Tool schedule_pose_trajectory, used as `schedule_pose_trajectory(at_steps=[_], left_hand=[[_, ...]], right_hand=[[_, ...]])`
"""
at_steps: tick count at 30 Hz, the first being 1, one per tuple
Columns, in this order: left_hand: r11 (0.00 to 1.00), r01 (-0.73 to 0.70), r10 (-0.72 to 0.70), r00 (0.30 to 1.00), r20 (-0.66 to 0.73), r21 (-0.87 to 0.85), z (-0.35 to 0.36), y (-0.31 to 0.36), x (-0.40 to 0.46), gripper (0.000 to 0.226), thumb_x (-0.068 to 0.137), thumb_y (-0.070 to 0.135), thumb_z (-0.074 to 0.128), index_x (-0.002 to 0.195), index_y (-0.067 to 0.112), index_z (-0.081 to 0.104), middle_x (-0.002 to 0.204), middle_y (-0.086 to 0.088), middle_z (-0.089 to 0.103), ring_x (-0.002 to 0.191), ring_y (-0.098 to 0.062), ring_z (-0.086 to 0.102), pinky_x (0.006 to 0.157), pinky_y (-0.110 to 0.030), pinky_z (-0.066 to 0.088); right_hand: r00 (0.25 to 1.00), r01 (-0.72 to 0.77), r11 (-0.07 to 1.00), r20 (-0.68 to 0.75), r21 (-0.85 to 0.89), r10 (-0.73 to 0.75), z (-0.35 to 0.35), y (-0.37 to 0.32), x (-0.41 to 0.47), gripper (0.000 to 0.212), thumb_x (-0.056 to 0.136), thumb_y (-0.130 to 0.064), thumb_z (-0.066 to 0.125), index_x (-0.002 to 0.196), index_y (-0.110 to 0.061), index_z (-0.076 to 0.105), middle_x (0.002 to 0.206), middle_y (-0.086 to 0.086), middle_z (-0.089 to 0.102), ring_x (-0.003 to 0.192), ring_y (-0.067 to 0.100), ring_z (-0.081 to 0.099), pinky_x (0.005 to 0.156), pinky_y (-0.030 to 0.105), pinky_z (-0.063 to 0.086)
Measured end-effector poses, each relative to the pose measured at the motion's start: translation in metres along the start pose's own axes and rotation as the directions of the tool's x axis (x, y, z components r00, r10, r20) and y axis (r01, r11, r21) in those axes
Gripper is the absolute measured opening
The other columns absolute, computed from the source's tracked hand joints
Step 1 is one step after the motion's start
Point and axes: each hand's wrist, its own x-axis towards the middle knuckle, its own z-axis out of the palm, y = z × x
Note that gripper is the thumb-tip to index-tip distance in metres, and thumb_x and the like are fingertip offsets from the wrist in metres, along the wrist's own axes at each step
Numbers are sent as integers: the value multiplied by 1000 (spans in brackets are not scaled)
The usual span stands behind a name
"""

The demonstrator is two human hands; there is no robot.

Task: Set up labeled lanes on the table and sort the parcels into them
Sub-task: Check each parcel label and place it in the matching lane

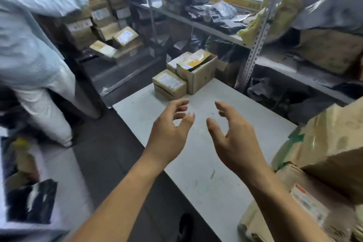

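Two bare hands hover over a white table (204, 179), the left hand (170, 133) and right hand (235, 139) held slightly apart, fingers loosely spread and gripping nothing. At twelve o'clock from them, on the table's far end, sit small cardboard parcels (170, 86) beside an open-topped carton (198, 73) stuffed with more; their labels are too blurred to read. At four o'clock, a pile of larger brown packages (322, 163) is cut off by the frame's edge. Metal shelving (257, 45) at one o'clock holds grey mailer bags (222, 13), indistinct in shadow. At ten o'clock, a person in a pale blue top (29, 45) reaches toward stacked boxes (102, 23), heavily motion-blurred.
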Motion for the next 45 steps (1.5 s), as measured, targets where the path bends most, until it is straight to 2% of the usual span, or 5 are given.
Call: schedule_pose_trajectory(at_steps=[25, 29, 33, 36, 45], left_hand=[[987, 155, -158, 983, 94, 34, -60, -122, 289, 23, 98, 29, 59, 109, 49, 59, 112, 20, 65, 103, 13, 58, 88, -23, 49], [972, 225, -232, 963, 135, 63, -68, -174, 353, 23, 97, 28, 59, 115, 43, 59, 116, 20, 63, 106, 10, 57, 92, -24, 45], [933, 299, -329, 934, 142, 200, -70, -232, 410, 39, 97, 29, 56, 135, 30, 53, 128, 12, 56, 105, 1, 53, 93, -30, 44], [914, 305, -349, 927, 135, 268, -71, -267, 442, 46, 96, 29, 56, 140, 26, 47, 135, 6, 54, 101, -8, 53, 87, -32, 46], [858, 504, -510, 809, 292, 102, -64, -323, 471, 53, 96, 41, 59, 144, 34, 37, 121, 21, 57, 109, -4, 55, 78, -21, 41]], right_hand=[[937, -348, 919, 102, 185, 334, 168, 29, 223, 47, 98, -42, 53, 143, -31, 45, 139, -15, 55, 122, 0, 53, 94, 23, 44], [822, -570, 770, 192, 289, 536, 217, 51, 273, 45, 98, -38, 54, 141, -30, 47, 134, -12, 58, 106, -4, 57, 85, 20, 46], [632, -767, 539, 266, 350, 728, 266, 83, 322, 55, 99, -34, 54, 149, -19, 39, 142, 4, 54, 123, 22, 56, 105, 45, 46], [539, -831, 454, 268, 321, 799, 297, 101, 342, 64, 99, -36, 53, 154, -16, 29, 149, 6, 47, 131, 25, 49, 108, 40, 42], [483, -828, 335, 267, 449, 834, 350, 109, 354, 37, 100, -41, 51, 135, -30, 51, 130, -6, 62, 113, 16, 60, 101, 43, 50]])
